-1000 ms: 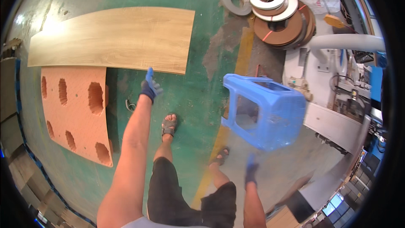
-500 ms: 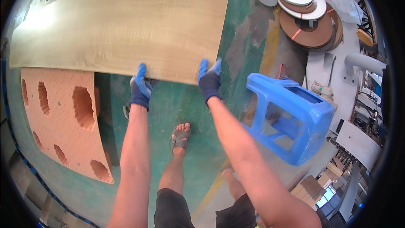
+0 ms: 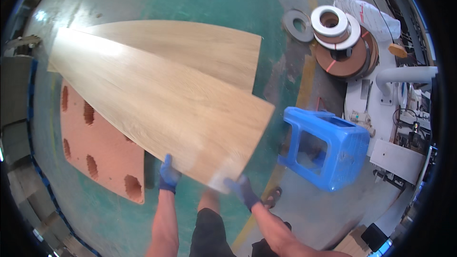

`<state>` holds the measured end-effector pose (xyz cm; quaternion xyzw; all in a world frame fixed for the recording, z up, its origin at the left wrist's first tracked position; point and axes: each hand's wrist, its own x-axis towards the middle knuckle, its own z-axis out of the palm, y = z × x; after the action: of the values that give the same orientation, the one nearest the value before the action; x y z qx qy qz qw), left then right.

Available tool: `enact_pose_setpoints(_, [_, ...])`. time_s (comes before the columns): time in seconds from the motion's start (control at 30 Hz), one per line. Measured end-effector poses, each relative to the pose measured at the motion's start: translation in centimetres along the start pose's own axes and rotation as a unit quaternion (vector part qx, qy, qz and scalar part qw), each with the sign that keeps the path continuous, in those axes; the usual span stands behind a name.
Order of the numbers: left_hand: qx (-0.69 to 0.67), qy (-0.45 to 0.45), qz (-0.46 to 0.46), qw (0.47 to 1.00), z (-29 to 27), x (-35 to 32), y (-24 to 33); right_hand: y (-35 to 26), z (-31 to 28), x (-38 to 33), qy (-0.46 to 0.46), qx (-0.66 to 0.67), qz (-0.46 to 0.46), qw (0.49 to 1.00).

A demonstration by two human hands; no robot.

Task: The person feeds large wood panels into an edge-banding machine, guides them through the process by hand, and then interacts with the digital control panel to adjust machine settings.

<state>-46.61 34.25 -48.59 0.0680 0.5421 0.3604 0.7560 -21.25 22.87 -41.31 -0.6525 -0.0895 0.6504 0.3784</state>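
Note:
Both my hands wear blue gloves and grip the near edge of a long light-wood panel [image 3: 162,109], lifted and tilted above the floor. My left hand [image 3: 168,175] holds the edge near its left corner. My right hand [image 3: 242,189], blurred, holds the edge further right. A second, similar wood panel [image 3: 200,50] lies flat on the green floor beneath and beyond the lifted one.
An orange board [image 3: 100,154] with oval holes lies on the floor at the left. A blue plastic stool [image 3: 328,147] lies on its side at the right. Rolls of edge banding [image 3: 340,38] are stacked at the upper right beside white machinery [image 3: 404,81].
Both hands have taken the top panel's near edge and raised it, swinging it toward me and off the panel below. One second ago my hands were free of it.

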Motion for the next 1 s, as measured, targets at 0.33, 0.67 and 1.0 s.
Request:
enact_pose_setpoints(0.33, [-0.087, -0.077, -0.049, 0.992, 10.9, -24.7, 4.3, -7.5, -2.1, -25.7, 0.012, 0.079, -0.027, 0.996])
enact_pose_setpoints(0.67, [-0.016, -0.044, 0.175, 0.983, 11.0, -22.2, 10.6, -18.5, -14.9, -44.6, 0.211, 0.048, -0.123, 0.969])
enact_pose_setpoints(1.0, [-0.094, 0.072, 0.050, 0.992, 9.0, -14.8, 12.6, -18.9, -26.8, -48.4, 0.535, -0.199, -0.198, 0.797])
